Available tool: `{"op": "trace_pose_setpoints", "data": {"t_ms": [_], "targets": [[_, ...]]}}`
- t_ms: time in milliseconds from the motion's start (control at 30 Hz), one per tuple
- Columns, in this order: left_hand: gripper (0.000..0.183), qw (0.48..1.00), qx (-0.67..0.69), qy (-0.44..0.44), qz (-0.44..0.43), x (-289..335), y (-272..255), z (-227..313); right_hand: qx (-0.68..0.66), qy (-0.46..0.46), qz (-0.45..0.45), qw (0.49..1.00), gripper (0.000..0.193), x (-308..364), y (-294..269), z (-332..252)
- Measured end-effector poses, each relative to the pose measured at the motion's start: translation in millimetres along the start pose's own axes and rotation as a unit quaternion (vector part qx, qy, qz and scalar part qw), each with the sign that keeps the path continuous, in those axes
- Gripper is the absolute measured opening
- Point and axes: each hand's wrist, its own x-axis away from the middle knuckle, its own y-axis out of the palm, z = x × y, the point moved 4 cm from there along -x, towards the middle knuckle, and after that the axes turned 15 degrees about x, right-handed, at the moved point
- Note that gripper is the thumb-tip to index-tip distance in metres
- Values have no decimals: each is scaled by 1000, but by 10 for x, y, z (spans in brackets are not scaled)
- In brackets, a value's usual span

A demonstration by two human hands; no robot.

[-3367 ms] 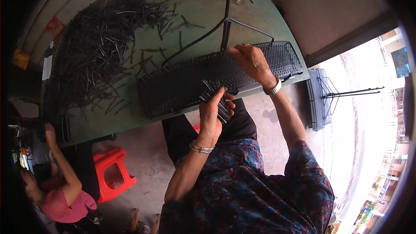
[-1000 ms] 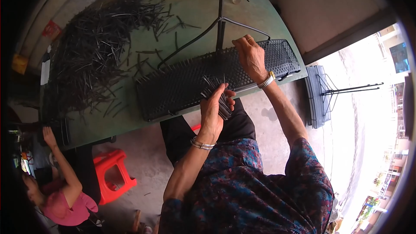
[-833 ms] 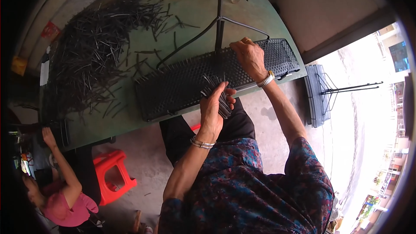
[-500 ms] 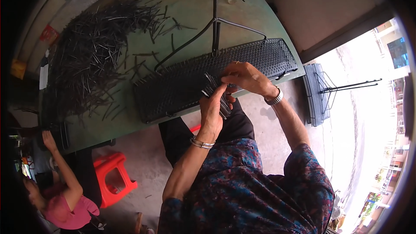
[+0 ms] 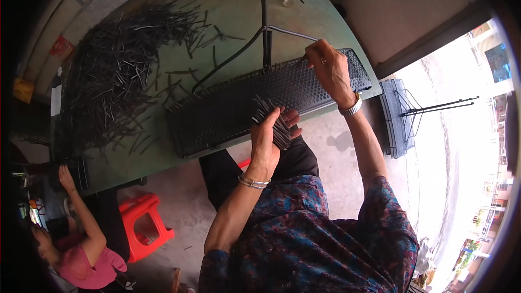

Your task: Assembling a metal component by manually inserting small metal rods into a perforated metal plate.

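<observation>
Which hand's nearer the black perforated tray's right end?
Right. The right hand is at the rear edge of the tray, near that end; the left hand, with black strips, is by its front edge, around mid-length.

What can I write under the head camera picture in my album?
Left hand holding black strips, right hand by the far edge of a holey black panel on a green table.
</observation>
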Motion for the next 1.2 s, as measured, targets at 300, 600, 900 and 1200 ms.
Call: {"op": "trace_pose_setpoints", "data": {"t_ms": [300,600,900,1200], "targets": [[24,998,55,-24,-17,14,10,-60,87,-96,59,990,10,-141,215,148],[27,998,42,-35,-12,10,-25,-59,100,-108,35,989,10,-135,287,127],[26,1000,-15,-18,2,39,-21,-4,96,-150,19,984,9,-181,327,103],[24,1000,-24,-3,-21,0,-63,-3,100,-195,-55,974,10,-129,514,217]]}}
